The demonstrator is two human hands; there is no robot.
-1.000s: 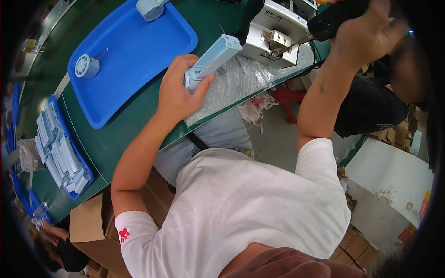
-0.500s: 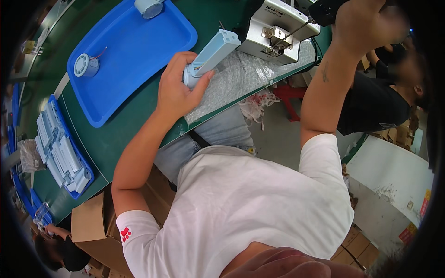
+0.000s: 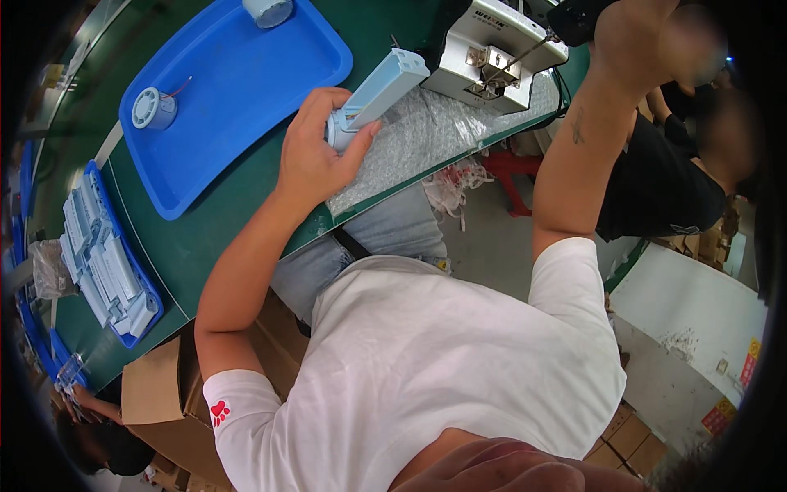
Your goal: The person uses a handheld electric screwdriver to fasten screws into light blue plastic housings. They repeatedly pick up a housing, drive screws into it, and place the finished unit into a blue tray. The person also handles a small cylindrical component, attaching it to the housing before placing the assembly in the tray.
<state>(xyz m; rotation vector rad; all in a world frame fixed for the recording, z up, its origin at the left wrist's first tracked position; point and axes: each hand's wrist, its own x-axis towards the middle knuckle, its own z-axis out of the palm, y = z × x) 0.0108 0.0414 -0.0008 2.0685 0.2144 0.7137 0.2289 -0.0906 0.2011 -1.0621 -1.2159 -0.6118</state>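
Observation:
My left hand is closed round the round end of a light-blue plastic housing. The housing's long hollow arm points up and to the right, above the bubble wrap. At the upper right, my right hand grips a black electric screwdriver; its fingers are partly hidden and blurred. The screwdriver's long thin bit slants down left to the metal pickup block of a silver-white screw feeder. Whether the tip touches a screw is too small to tell.
A blue tray at the left holds a round light-blue fan part with a red wire and another round part. Beyond it, a smaller tray holds several light-blue housings. Cardboard boxes stand below; a person in black is at right.
Both hands keep their grips and nearly the same places. The view has shifted slightly. The person at the right has moved a little.

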